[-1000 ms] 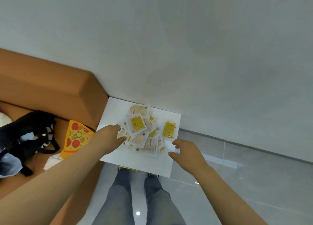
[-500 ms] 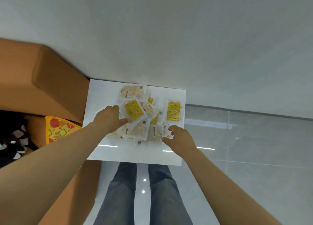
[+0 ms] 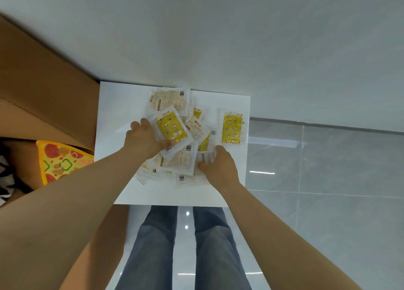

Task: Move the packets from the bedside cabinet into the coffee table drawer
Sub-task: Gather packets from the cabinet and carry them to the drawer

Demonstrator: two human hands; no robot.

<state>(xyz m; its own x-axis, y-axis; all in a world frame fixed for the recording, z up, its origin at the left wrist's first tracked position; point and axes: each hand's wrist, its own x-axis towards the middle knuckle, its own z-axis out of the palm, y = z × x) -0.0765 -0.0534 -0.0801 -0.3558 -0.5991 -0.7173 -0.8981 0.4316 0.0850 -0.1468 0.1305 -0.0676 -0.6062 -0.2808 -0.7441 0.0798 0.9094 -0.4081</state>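
the white top of the bedside cabinet (image 3: 122, 106) stands against the wall (image 3: 218, 38), and the pile of packets (image 3: 179, 160) lies heaped on its middle, reaching nearly to the back edge. some packets show pale printed sides, others yellow faces. on top of the heap a yellow packet (image 3: 171, 128) lies tilted. the left hand (image 3: 143, 142) grips it from the left side of the heap: its thumb presses on the packet's near corner and its fingers (image 3: 140, 123) are curled down beside the far edge. the right hand (image 3: 219, 166) is at the heap's near right side, fingers curled over the outer wrappers and thumb on a pale packet, holding the edge of the heap between them. a lone yellow packet (image 3: 232, 126) lies flat by the right edge of the top, apart from the heap and from both hands. left of the cabinet is a brown headboard (image 3: 43, 82) and a pizza-slice toy (image 3: 61, 160). below the front edge are legs in jeans (image 3: 153, 246) on a glossy grey tiled floor (image 3: 328, 180).
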